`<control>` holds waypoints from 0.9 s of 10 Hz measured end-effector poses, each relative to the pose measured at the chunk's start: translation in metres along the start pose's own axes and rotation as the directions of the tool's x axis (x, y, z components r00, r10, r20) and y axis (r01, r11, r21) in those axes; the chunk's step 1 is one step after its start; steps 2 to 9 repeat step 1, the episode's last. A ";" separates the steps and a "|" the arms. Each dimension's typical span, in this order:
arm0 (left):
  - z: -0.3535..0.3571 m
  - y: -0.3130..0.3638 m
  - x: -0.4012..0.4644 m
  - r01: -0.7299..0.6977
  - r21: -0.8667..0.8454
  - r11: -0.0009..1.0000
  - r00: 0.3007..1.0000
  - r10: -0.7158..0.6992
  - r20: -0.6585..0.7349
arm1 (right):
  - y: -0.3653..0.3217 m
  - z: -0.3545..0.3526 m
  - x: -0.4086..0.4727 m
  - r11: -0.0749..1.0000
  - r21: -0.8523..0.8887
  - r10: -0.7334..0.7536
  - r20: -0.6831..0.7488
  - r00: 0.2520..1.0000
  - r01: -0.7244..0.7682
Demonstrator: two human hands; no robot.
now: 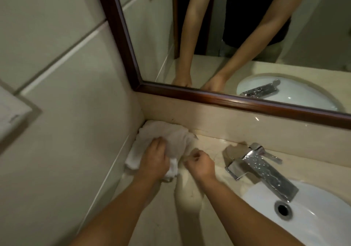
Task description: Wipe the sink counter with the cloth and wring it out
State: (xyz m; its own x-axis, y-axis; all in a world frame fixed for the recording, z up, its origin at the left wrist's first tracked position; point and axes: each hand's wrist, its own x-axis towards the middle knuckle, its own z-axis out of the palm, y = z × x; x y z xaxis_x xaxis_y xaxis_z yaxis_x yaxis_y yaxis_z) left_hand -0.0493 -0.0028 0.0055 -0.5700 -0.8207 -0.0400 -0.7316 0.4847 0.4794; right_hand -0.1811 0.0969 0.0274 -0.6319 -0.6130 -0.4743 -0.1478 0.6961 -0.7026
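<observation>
A white cloth (171, 134) lies bunched on the beige stone counter (209, 150), pushed into the back left corner where wall and backsplash meet. My left hand (154, 159) presses down on the cloth's near part, fingers curled into it. My right hand (199, 163) is just to the right, fingers closed and pinching the cloth's right edge. The white sink basin (313, 224) with its drain hole sits at the lower right, apart from both hands.
A chrome faucet (266, 171) with a flat spout reaches over the basin, right of my right hand. A dark wood-framed mirror (237, 101) hangs above the backsplash and reflects my arms. The tiled wall (66, 112) closes off the left side.
</observation>
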 end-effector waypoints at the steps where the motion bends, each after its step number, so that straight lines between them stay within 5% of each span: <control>1: -0.013 0.042 -0.027 0.104 -0.135 0.985 0.992 -0.093 0.085 | 0.029 -0.034 -0.027 0.995 0.092 -0.030 0.054 0.998 0.025; 9: -0.013 0.042 -0.027 0.104 -0.135 0.985 0.992 -0.093 0.085 | 0.029 -0.034 -0.027 0.995 0.092 -0.030 0.054 0.998 0.025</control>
